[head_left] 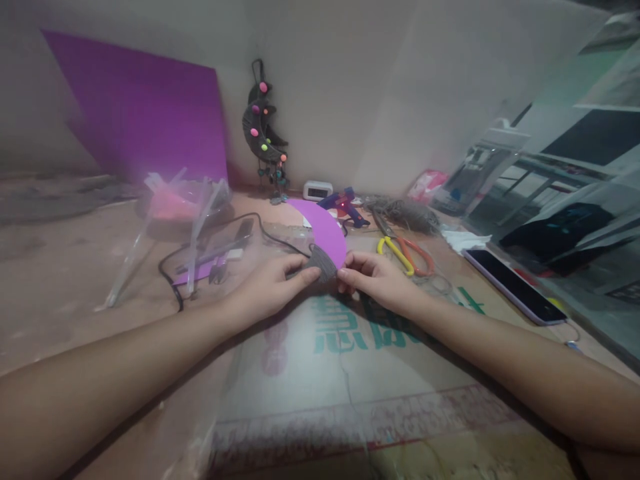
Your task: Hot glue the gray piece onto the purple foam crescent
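Observation:
A purple paper crescent [327, 227] is held up between my hands, its lower end wrapped with grey yarn [321, 262]. My left hand [280, 280] is closed, thumb and fingers pinching the wrapped end from the left. From the right, my right hand [373, 277] pinches at the crescent's edge beside the yarn; any strand between its fingertips is too small to see. Scissors [407, 257] with yellow and orange handles lie just beyond my right hand. Behind the crescent is a blue glue gun [347, 205] with a small red light.
A finished-looking dark crescent hanging [265, 127] with coloured dots leans on the wall near a purple sheet [150, 113]. A phone [515, 285] lies at right, grey yarn [407, 215] and a small digital clock [318, 191] at the back. A black cord [167, 273] crosses the left side.

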A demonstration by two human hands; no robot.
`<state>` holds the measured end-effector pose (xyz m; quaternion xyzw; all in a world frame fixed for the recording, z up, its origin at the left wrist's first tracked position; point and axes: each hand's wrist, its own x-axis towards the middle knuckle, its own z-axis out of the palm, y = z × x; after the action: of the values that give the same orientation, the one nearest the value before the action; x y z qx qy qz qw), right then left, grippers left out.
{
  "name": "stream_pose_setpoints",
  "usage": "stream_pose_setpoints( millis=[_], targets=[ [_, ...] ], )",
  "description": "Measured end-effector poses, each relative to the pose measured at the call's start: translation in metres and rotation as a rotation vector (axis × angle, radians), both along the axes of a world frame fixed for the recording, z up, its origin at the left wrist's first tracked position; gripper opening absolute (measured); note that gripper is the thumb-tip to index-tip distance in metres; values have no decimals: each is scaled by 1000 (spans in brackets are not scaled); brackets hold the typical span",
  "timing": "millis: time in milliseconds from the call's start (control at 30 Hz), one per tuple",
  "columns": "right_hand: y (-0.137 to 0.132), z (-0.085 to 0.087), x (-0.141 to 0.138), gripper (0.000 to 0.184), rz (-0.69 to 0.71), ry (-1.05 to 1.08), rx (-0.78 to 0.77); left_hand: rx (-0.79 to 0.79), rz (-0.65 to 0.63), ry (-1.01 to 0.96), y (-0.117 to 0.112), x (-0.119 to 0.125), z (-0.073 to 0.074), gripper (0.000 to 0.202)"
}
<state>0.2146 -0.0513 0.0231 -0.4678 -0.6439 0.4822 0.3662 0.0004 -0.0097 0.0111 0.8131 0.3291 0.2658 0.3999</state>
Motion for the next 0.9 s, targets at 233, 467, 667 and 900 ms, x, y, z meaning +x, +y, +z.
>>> stream_pose_setpoints(
  millis=[233, 467, 667, 900],
  targets=[
    [-1, 2, -1, 32, -9, 46, 18, 26, 6, 22, 0, 0, 0, 40],
    [0, 1, -1, 33, -15, 9, 26, 14, -12, 19, 1, 0, 0, 39],
    [-1, 0, 0, 30, -4, -38, 20, 7, -23, 9, 0, 0, 0, 39],
    [0, -2, 1, 25, 24, -50, 26, -9, -32, 0, 0, 0, 2, 37]
  ],
)
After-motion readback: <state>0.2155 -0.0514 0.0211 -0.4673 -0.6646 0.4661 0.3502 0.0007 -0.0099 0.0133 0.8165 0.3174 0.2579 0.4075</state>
